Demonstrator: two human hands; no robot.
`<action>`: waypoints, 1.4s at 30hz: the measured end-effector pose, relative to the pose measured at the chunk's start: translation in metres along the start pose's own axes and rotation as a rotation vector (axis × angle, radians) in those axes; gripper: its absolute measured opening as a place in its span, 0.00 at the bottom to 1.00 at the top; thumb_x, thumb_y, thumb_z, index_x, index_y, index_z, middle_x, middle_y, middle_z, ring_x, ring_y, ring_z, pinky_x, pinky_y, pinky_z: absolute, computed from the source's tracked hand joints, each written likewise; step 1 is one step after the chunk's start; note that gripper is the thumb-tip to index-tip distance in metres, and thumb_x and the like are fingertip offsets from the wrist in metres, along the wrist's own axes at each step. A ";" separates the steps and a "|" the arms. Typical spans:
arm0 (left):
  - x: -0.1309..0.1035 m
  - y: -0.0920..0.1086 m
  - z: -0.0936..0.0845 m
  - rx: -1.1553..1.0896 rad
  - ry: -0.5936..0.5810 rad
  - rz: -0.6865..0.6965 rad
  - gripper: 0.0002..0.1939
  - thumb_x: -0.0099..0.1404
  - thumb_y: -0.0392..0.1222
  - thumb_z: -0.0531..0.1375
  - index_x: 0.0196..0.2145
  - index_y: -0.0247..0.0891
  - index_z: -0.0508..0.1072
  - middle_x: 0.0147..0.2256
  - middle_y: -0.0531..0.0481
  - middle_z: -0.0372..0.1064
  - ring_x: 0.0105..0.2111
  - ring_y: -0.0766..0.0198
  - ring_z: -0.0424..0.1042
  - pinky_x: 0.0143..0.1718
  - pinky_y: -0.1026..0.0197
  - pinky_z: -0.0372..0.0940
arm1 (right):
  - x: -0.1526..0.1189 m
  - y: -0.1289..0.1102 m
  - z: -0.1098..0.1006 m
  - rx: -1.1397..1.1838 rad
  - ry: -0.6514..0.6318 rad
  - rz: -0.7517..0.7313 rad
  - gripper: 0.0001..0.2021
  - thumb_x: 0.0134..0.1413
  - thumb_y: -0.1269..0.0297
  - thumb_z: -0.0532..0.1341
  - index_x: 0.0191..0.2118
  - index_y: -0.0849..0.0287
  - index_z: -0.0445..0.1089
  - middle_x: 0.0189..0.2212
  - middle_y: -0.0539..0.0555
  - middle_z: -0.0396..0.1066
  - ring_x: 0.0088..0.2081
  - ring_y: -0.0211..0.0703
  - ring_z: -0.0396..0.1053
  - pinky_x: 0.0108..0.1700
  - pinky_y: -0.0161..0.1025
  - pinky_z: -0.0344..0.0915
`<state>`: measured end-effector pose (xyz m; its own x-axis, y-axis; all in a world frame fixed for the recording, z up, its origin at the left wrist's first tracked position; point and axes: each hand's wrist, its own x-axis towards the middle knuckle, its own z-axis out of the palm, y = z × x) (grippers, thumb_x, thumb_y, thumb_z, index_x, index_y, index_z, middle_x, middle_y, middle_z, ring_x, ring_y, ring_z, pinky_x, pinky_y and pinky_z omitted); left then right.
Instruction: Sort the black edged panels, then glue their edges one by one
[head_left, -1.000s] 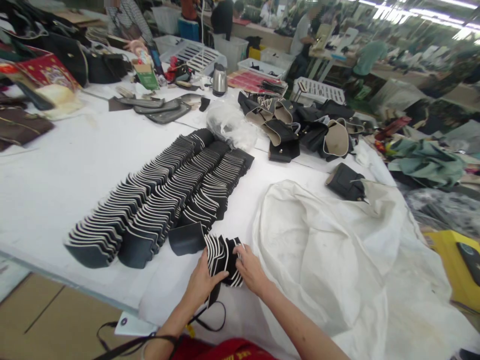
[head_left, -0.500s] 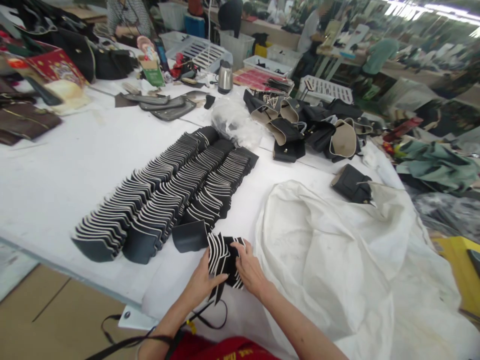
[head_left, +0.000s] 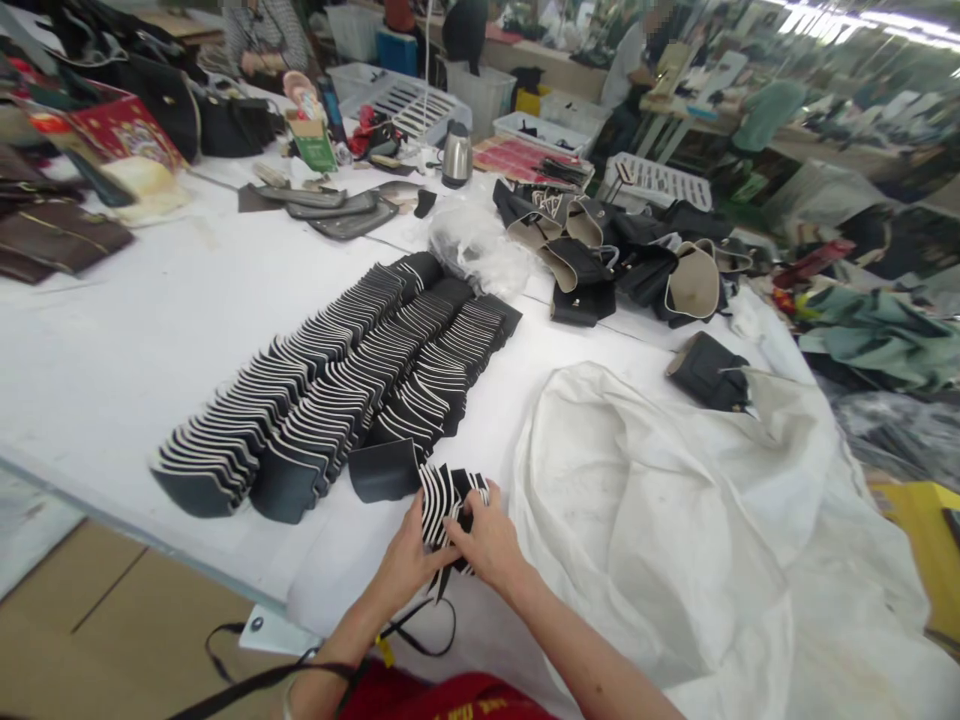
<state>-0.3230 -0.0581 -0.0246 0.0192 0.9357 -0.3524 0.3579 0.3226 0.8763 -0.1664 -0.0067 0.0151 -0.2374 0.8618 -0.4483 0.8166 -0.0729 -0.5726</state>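
I have a wide white table (head_left: 97, 340) before me, a crumpled white cloth (head_left: 660, 540) spread over its right side. Left of the cloth, three long rows of black pieces (head_left: 371, 372) with white edges lie side by side. Near the front, between rows and cloth, is a bundle of similar pieces (head_left: 436, 505). My left grip (head_left: 407, 553) is clamped around its left side; my right grip (head_left: 493, 545) touches its right part, whether clamped I cannot tell. A loose black piece (head_left: 383, 471) lies just beside the bundle's left.
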 end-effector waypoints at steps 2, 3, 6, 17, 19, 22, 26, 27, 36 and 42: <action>0.001 -0.005 -0.003 -0.005 -0.030 0.023 0.53 0.58 0.57 0.64 0.68 0.37 0.37 0.67 0.36 0.42 0.67 0.51 0.46 0.67 0.46 0.44 | 0.000 0.001 -0.002 -0.004 -0.010 -0.028 0.12 0.58 0.56 0.58 0.41 0.59 0.63 0.60 0.66 0.50 0.41 0.47 0.70 0.45 0.46 0.63; 0.001 -0.008 -0.005 -0.013 -0.044 0.027 0.50 0.60 0.57 0.62 0.68 0.37 0.38 0.68 0.36 0.42 0.67 0.52 0.45 0.67 0.46 0.43 | 0.000 0.002 -0.003 -0.009 -0.007 -0.037 0.11 0.58 0.57 0.57 0.41 0.58 0.63 0.59 0.65 0.50 0.40 0.46 0.70 0.45 0.46 0.63; 0.002 -0.017 -0.008 -0.050 -0.089 -0.003 0.39 0.68 0.57 0.51 0.68 0.37 0.41 0.68 0.38 0.41 0.68 0.55 0.43 0.68 0.47 0.39 | 0.003 0.002 -0.003 -0.040 0.023 -0.015 0.15 0.58 0.51 0.57 0.40 0.57 0.63 0.56 0.63 0.53 0.36 0.43 0.69 0.42 0.45 0.63; -0.002 -0.020 -0.009 -0.141 -0.098 -0.031 0.37 0.69 0.57 0.48 0.68 0.39 0.42 0.69 0.43 0.40 0.68 0.57 0.40 0.69 0.50 0.36 | 0.019 -0.009 0.009 -0.072 0.159 0.092 0.09 0.51 0.58 0.58 0.36 0.57 0.66 0.43 0.57 0.60 0.30 0.41 0.66 0.36 0.42 0.63; 0.000 -0.023 -0.008 -0.143 -0.092 -0.057 0.38 0.68 0.57 0.49 0.68 0.38 0.42 0.69 0.42 0.40 0.68 0.56 0.40 0.69 0.49 0.36 | 0.017 -0.009 0.009 -0.019 0.183 0.080 0.12 0.50 0.62 0.58 0.42 0.56 0.66 0.48 0.59 0.59 0.35 0.45 0.68 0.39 0.43 0.64; 0.000 -0.024 -0.007 -0.142 -0.092 -0.059 0.39 0.68 0.58 0.50 0.68 0.36 0.41 0.69 0.41 0.39 0.68 0.56 0.40 0.69 0.49 0.36 | 0.014 -0.010 0.008 0.053 0.183 0.012 0.25 0.50 0.66 0.56 0.56 0.52 0.60 0.61 0.61 0.50 0.49 0.53 0.67 0.46 0.46 0.64; -0.001 -0.020 -0.007 -0.157 -0.096 -0.030 0.38 0.68 0.57 0.50 0.68 0.39 0.40 0.69 0.42 0.39 0.68 0.57 0.41 0.68 0.49 0.38 | 0.014 -0.020 0.006 0.066 0.127 -0.037 0.30 0.53 0.63 0.57 0.63 0.48 0.56 0.62 0.61 0.50 0.58 0.60 0.59 0.52 0.51 0.62; -0.001 -0.019 -0.007 -0.155 -0.091 -0.033 0.38 0.68 0.57 0.50 0.68 0.39 0.40 0.69 0.43 0.39 0.68 0.57 0.41 0.68 0.49 0.38 | 0.014 -0.023 0.005 0.072 0.128 -0.037 0.30 0.52 0.62 0.58 0.62 0.49 0.56 0.62 0.61 0.52 0.58 0.60 0.59 0.52 0.51 0.62; 0.000 -0.024 -0.002 -0.080 -0.090 -0.020 0.38 0.68 0.57 0.51 0.68 0.39 0.43 0.68 0.40 0.41 0.68 0.54 0.42 0.68 0.45 0.39 | 0.019 -0.028 0.006 0.129 0.156 -0.001 0.33 0.49 0.65 0.57 0.63 0.59 0.52 0.57 0.63 0.58 0.55 0.59 0.61 0.53 0.53 0.62; -0.002 -0.021 0.000 0.029 -0.116 -0.002 0.36 0.69 0.57 0.47 0.67 0.36 0.44 0.67 0.37 0.42 0.68 0.56 0.41 0.68 0.47 0.40 | 0.021 -0.022 0.012 0.080 0.169 -0.016 0.39 0.50 0.54 0.62 0.65 0.56 0.49 0.58 0.64 0.56 0.55 0.63 0.60 0.53 0.53 0.62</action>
<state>-0.3304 -0.0666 -0.0422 0.1257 0.9115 -0.3916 0.3852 0.3189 0.8660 -0.1959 0.0073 0.0102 -0.1529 0.9346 -0.3211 0.7674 -0.0924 -0.6345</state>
